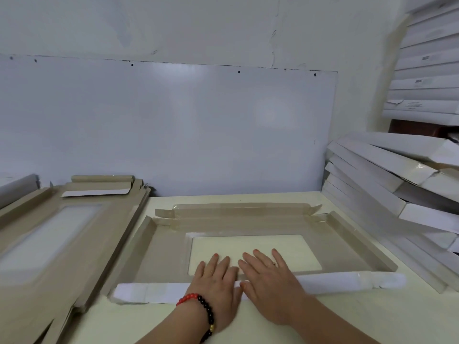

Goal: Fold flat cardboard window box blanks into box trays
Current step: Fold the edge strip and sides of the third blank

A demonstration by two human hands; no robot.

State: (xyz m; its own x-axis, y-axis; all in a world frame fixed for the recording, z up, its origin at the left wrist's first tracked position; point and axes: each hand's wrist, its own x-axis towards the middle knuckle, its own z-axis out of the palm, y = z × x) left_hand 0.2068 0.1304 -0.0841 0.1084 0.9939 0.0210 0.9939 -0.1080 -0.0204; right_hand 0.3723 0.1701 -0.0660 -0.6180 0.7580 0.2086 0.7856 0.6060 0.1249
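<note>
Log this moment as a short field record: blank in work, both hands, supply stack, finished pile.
blank in work: tan cardboard window box blank lying on the cream table, side flaps partly raised, near white flap folded over
left hand: left hand flat, pressing the near flap beside the window
right hand: right hand flat, pressing next to it
supply stack: flat tan blanks at left
finished pile: white folded boxes at right

A single wide-angle view from the person's head looks forward and steeply down, close over the cream tabletop [323, 319]. It faces the white wall panel [173, 125] straight ahead, and the edges of the view bow outward.
</note>
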